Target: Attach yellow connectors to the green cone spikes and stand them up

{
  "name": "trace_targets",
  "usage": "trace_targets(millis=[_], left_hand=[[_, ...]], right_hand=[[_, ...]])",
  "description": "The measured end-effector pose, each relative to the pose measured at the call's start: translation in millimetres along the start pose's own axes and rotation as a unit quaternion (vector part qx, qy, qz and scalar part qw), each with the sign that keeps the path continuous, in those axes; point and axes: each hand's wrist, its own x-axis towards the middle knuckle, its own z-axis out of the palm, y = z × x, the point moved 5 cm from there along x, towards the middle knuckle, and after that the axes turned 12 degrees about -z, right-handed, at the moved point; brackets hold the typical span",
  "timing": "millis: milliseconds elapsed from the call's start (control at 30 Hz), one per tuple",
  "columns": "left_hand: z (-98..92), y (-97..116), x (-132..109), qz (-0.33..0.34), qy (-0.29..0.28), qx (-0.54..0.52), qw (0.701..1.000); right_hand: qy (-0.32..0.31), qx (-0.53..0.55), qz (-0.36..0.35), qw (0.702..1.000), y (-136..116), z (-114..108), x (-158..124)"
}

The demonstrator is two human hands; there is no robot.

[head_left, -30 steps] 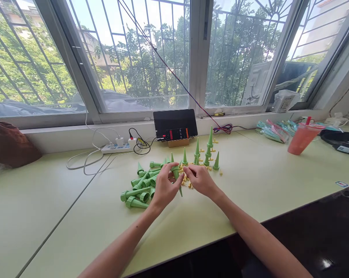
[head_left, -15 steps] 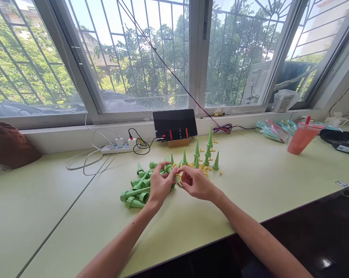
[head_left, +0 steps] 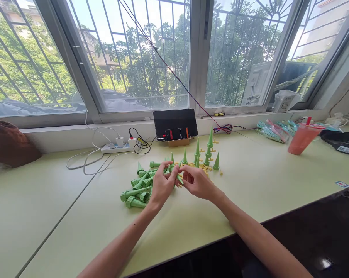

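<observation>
My left hand (head_left: pixel 162 187) is closed around a green plastic plant-watering spike (head_left: pixel 179 179), whose tip slants down to the right. My right hand (head_left: pixel 199 184) pinches close against the spike's side, its thumb and fingertips together; whatever lies between them is too small or hidden to name. Left of my hands is a pile of loose green spikes (head_left: pixel 135 201), with ribbed caps. Small yellow plastic pieces (head_left: pixel 206 169) lie heaped behind my right hand. Beyond them, several green spikes stand point up, some stacked in a tall column (head_left: pixel 210 144) with yellow valves sticking out sideways.
A tablet (head_left: pixel 174 119) with a phone (head_left: pixel 178 134) before it leans at the window sill. A power strip (head_left: pixel 116 147) with cables lies at back left. To the right are a red drink cup (head_left: pixel 304 139), plastic packets (head_left: pixel 271 131) and a black strap-like item (head_left: pixel 341 142).
Both hands remain together on the green spike. My left hand and the spike have shifted very slightly right; the pile and standing spikes are unchanged.
</observation>
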Motion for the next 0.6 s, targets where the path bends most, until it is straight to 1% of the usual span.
trace_targets(millis=[300,600], left_hand=[[2.6,-1.5,0.5,0.011,-0.021,0.019,1.0],[4.7,1.7,-2.5,0.015,-0.027,0.064,0.997]], right_hand=[[0.016,-0.004,0.01,1.0,2.0,-0.7,0.3],[0.041,-0.005,0.019,0.999,2.4,-2.1,0.9]])
